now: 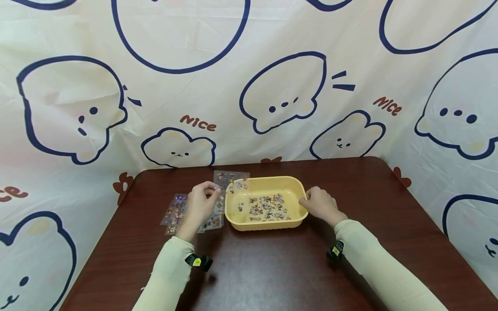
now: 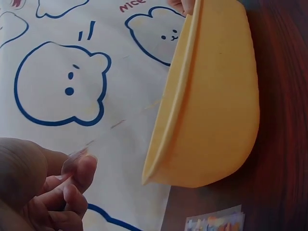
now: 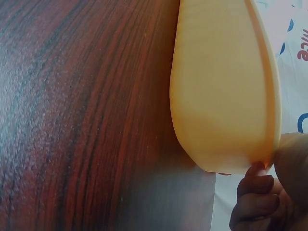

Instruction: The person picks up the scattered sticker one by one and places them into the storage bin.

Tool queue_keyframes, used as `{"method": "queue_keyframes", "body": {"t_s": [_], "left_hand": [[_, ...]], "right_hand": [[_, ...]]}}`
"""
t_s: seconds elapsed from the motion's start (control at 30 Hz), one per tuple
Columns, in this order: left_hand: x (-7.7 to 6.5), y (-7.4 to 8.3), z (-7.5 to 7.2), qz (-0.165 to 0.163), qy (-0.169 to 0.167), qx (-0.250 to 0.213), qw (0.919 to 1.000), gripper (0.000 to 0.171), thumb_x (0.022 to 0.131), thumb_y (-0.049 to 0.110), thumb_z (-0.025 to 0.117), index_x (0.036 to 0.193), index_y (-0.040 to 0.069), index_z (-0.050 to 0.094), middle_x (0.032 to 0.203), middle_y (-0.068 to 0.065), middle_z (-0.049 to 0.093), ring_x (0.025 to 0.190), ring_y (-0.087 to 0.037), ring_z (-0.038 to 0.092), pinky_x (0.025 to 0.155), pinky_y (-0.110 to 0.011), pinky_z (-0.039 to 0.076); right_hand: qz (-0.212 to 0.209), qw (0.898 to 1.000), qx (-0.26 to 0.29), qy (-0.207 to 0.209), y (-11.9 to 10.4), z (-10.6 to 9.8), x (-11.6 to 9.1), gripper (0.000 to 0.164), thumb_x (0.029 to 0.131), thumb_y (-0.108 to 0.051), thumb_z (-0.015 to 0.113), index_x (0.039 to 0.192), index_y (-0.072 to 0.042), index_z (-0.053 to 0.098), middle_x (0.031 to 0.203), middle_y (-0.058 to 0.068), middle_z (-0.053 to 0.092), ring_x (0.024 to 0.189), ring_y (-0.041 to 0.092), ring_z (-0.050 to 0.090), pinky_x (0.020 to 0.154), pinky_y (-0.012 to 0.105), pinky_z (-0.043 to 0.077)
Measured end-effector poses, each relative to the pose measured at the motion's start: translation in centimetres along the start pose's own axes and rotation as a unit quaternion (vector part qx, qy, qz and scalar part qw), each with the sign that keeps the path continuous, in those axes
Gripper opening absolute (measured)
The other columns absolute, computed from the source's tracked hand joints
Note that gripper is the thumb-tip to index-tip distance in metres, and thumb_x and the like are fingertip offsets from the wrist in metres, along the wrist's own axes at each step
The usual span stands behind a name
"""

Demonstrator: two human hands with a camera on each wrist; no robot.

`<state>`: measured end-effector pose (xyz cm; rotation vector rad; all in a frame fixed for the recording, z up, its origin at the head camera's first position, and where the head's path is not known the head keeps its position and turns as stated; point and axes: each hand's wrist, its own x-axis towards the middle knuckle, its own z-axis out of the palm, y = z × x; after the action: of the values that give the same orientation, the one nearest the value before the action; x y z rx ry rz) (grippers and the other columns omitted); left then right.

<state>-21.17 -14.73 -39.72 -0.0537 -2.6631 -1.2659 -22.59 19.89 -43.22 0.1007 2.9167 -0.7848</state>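
Note:
A clear sticker sheet [image 2: 117, 124] is pinched between the thumb and fingers of my left hand [image 1: 200, 205], and it reaches over the left rim of a yellow plastic basin [image 1: 264, 226]. In the left wrist view the sheet shows almost edge-on. My right hand [image 1: 320, 203] grips the basin's right end, with thumb and fingers at the rim in the right wrist view. Inside the basin lie many small coloured cartoon stickers [image 1: 268, 208], mostly on its floor.
More clear sheets with colourful stickers [image 1: 179, 210] lie overlapping on the dark wooden table [image 1: 264, 268], left of the basin and partly behind my left hand. A cloth backdrop [image 1: 229, 147] with cartoon bears hangs behind and beside the table.

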Motion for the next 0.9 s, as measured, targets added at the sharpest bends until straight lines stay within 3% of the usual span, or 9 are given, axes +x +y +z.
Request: {"method": "queue_keyframes", "body": {"t_s": [0.17,0.4,0.9], "left_hand": [[0.3,0.2,0.8,0.003,-0.008,0.000,1.0000,0.014,0.099,0.018,0.063,0.098,0.007,0.071,0.082,-0.008,0.078,0.065,-0.012,0.067,0.060,-0.028,0.044],[0.4,0.9,1.9,-0.019,-0.035,0.004,0.9992,0.013,0.100,0.020,0.062,0.101,0.010,0.071,0.083,-0.004,0.078,0.068,-0.014,0.065,0.060,-0.028,0.044],[0.7,1.6,4.0,-0.028,-0.101,0.020,0.9943,0.019,0.101,0.022,0.062,0.113,0.009,0.070,0.082,-0.002,0.078,0.063,-0.015,0.064,0.050,-0.027,0.040]], "right_hand": [[0.001,1.000,0.000,0.001,0.0,0.0,0.0,0.035,0.091,-0.025,0.062,0.060,-0.015,0.050,0.057,-0.001,0.053,0.055,0.015,0.055,0.051,0.028,0.038],[-0.001,1.000,0.007,-0.002,-0.1,-0.1,-0.1,0.034,0.091,-0.025,0.061,0.060,-0.015,0.050,0.057,-0.001,0.054,0.054,0.015,0.055,0.051,0.027,0.038],[0.002,1.000,0.004,-0.005,-0.1,-0.1,-0.1,0.031,0.091,-0.024,0.061,0.062,-0.015,0.053,0.057,-0.002,0.053,0.054,0.014,0.053,0.050,0.027,0.038]]}}
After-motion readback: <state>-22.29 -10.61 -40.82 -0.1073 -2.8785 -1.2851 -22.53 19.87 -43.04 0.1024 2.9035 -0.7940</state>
